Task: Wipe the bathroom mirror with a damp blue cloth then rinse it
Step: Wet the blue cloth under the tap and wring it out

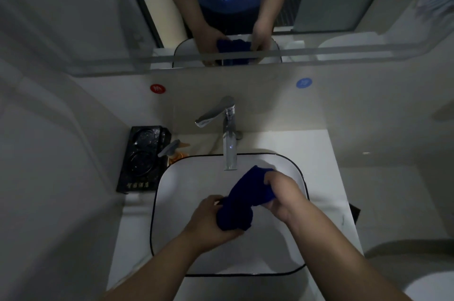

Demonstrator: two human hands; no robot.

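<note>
A dark blue cloth [245, 198], rolled into a thick rope, is held over the white basin [172, 202] just below the chrome tap [229, 133]. The left hand [211, 221] grips its near end, fingers curled tightly round it; the right hand [282, 196] clasps the far end. This two-ended hold suggests wringing, so drips fall into the basin. No running water is visible. The basin looks empty. Above, the mirror [86, 18] reflects both hands. A dark tray [142, 158] sits left.
</note>
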